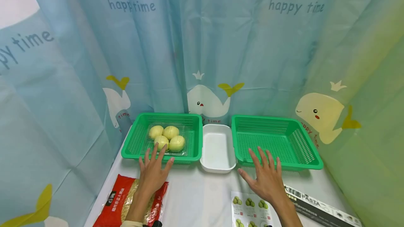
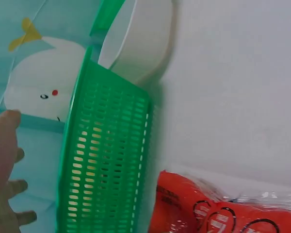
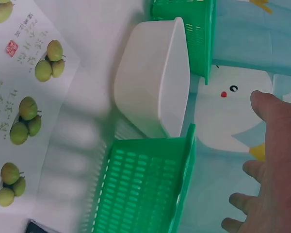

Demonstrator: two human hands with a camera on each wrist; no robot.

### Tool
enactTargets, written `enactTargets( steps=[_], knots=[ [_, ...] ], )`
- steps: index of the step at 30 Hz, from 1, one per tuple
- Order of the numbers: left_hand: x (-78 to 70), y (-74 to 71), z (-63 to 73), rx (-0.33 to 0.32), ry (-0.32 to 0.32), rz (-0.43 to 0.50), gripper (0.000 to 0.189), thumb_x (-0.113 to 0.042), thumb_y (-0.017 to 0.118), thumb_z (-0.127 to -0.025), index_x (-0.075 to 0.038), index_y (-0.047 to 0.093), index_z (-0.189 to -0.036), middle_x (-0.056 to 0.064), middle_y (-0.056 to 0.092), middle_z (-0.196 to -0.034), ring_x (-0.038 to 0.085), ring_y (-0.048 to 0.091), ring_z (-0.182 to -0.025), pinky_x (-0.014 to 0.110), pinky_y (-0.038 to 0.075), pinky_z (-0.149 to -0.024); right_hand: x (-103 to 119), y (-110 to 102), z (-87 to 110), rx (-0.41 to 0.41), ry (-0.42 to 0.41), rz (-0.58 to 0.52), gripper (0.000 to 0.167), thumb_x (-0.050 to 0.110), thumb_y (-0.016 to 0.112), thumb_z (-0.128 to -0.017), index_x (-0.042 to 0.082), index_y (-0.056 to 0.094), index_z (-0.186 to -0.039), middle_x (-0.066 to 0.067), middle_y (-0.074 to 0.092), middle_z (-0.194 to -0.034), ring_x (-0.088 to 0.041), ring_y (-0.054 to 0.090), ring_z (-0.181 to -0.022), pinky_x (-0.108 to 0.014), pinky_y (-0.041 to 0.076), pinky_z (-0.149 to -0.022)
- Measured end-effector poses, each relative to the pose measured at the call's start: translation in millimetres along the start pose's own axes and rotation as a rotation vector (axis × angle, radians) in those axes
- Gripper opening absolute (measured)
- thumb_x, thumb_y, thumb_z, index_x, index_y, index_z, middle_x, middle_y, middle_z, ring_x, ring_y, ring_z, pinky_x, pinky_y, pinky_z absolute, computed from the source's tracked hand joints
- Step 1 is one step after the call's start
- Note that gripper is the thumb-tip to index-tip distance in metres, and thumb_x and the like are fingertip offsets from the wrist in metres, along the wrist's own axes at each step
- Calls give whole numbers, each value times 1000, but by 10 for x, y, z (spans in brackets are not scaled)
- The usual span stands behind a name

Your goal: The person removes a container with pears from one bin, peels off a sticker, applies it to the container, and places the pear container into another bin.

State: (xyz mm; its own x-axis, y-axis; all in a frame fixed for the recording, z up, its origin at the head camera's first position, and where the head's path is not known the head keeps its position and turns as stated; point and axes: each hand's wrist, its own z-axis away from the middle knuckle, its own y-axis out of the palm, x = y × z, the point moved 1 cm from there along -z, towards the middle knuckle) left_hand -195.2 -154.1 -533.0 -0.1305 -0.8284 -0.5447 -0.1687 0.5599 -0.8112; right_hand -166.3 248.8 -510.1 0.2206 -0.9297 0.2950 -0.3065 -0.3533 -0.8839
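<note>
My left hand (image 1: 153, 172), fingers spread, reaches over the front rim of the left green basket (image 1: 130, 150). Inside that basket lies a clear plastic tray with several round yellow-green fruits (image 1: 177, 143); the fingertips overlap the nearest ones in the head view. My right hand (image 1: 267, 181) is spread in the same way at the front rim of the right green basket (image 1: 262, 143), which has nothing in it. Neither hand holds anything. Between the baskets stands a white plastic dish (image 1: 217, 148), also bare inside.
A red bag of pasta (image 1: 126, 199) lies under my left forearm. To the right are a sheet printed with green fruits (image 1: 249, 207) and a long black-and-white pasta box (image 1: 322, 207). A blue curtain (image 1: 208, 45) hangs behind and along both sides.
</note>
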Motion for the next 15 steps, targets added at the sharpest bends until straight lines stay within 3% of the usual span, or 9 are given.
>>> enactTargets(
  steps=[4, 8, 11, 15],
  knots=[
    [54, 2, 31, -30, -29, 93, 62, -52, 53, -110, -23, 44, -164, 12, 26, -175, 49, 21, -156, 76, 12, -120, 32, 27, -50, 1, -7, 0, 87, 59, 74, -92, 14, 45, -160, -24, 34, -167, -53, 24, -153, -79, 14, -119],
    [91, 10, 80, -94, -81, 214, 54, -45, 55, -111, -19, 52, -158, 15, 39, -167, 44, 34, -147, 68, 29, -113, 87, 66, -131, 21, -7, 8, 86, 60, 72, -93, 16, 43, -162, -23, 32, -169, -53, 23, -154, -79, 14, -119],
    [119, 8, 99, -171, -168, 300, 45, -38, 58, -110, -12, 61, -147, 20, 47, -155, 41, 42, -133, 64, 41, -102, 140, 92, -207, 34, -11, 4, 86, 60, 72, -94, 17, 42, -163, -22, 31, -170, -52, 22, -155, -79, 14, -120],
    [168, -6, 107, -219, -355, 392, 40, -34, 56, -111, -1, 60, -132, 25, 46, -139, 37, 51, -115, 52, 49, -87, 207, 126, -304, 49, -22, -10, 86, 59, 71, -94, 17, 42, -163, -21, 29, -171, -51, 19, -157, -78, 11, -121]
  ],
)
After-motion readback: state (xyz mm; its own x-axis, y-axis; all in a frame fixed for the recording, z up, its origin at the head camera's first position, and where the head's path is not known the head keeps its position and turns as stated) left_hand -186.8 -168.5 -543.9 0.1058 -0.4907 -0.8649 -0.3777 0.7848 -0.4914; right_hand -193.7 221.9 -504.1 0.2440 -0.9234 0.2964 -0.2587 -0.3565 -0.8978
